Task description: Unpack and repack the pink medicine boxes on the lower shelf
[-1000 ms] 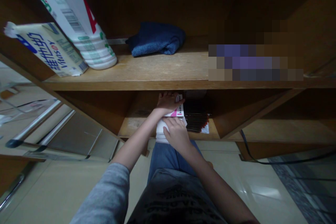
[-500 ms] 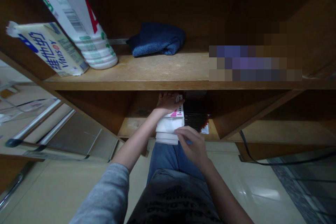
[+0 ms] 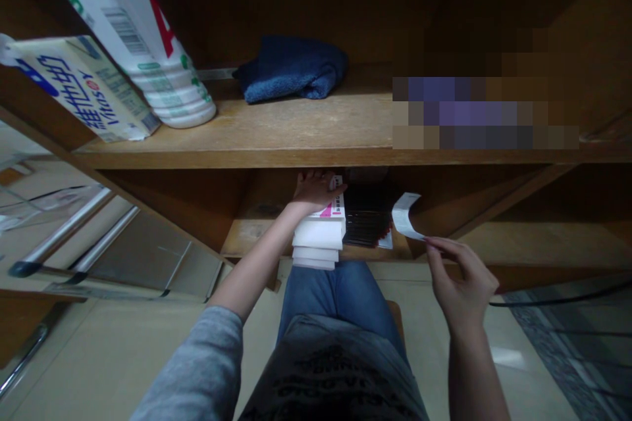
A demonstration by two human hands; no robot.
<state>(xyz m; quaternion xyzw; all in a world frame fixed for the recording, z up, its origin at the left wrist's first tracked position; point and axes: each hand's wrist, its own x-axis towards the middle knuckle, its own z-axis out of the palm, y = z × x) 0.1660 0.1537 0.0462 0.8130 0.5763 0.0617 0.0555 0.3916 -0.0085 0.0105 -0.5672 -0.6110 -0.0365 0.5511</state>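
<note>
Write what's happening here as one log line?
left hand: resting on white boxes | right hand: pinching paper slip | boxes: stacked on lower shelf

A small white paper slip (image 3: 405, 214), curled, is held beside stacked white boxes (image 3: 318, 237) on the lower shelf.

My two bare hands: left hand (image 3: 312, 189), right hand (image 3: 461, 279). One small white paper slip (image 3: 405, 216), centre right of frame. One stack of white boxes (image 3: 318, 233), frame centre; three or four layers, exact count unclear. One dark bundle (image 3: 364, 220) beside it. Upper shelf: one folded blue towel (image 3: 290, 70), one white ribbed plastic bottle (image 3: 143, 46), one white carton with blue print (image 3: 81, 89), upper left.
</note>
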